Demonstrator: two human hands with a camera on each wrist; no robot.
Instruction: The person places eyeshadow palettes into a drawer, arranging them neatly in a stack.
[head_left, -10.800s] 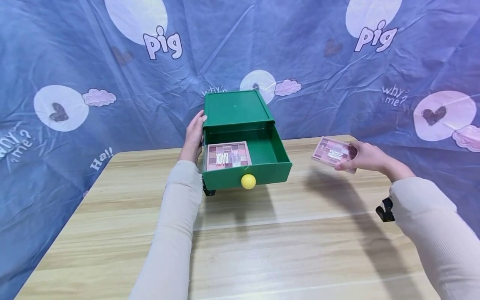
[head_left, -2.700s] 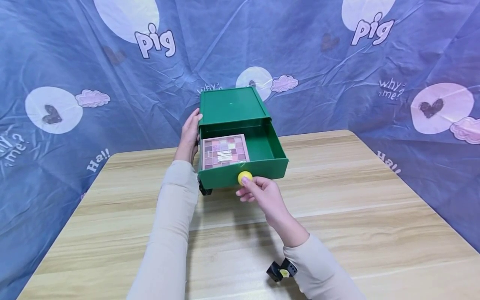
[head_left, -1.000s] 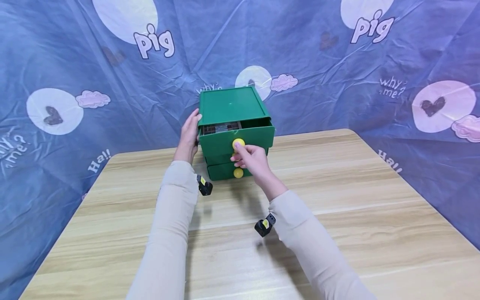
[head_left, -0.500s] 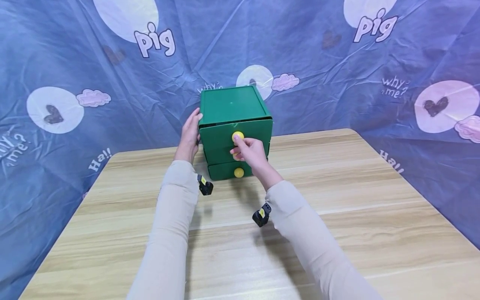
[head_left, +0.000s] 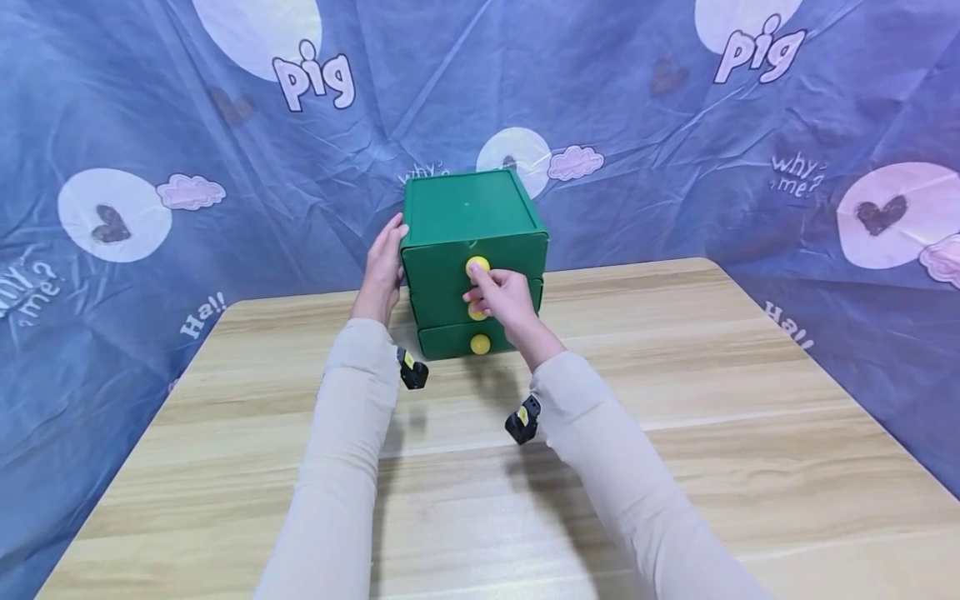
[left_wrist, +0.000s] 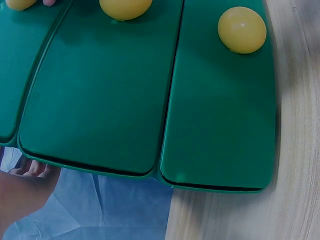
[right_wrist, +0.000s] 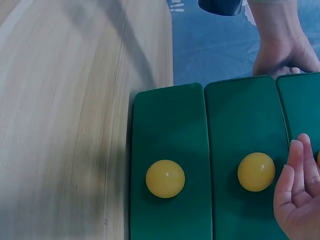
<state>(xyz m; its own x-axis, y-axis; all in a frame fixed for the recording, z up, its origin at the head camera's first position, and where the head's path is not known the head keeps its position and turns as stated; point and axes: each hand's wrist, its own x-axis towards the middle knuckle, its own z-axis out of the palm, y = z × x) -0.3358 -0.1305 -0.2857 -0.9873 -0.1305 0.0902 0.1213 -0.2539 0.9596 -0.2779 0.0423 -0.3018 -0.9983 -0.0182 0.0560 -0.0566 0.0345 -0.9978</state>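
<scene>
A green cabinet (head_left: 467, 207) with three stacked drawers stands on the table, every drawer front flush. My left hand (head_left: 384, 262) rests along its left side, the thumb near the upper front edge; in the left wrist view, part of that hand (left_wrist: 27, 192) shows beside the cabinet wall. The right hand (head_left: 512, 304) pinches the yellow knob (head_left: 477, 265) of the top drawer, its other fingers in front of the middle knob (head_left: 477, 311). Below, the bottom drawer's knob (head_left: 480, 344) is untouched. The drawers' contents are hidden.
The wooden table (head_left: 675, 467) reaches out on both sides of the cabinet. A blue printed cloth (head_left: 637, 100) hangs close behind. Black wrist cameras, left (head_left: 412, 371) and right (head_left: 522, 421), hang under the sleeves.
Earlier the right hand held an eyeshadow palette, with another in the open top drawer. Later it took the knob and pushed the drawer fully in, hiding the contents. My left hand stayed on the cabinet.
</scene>
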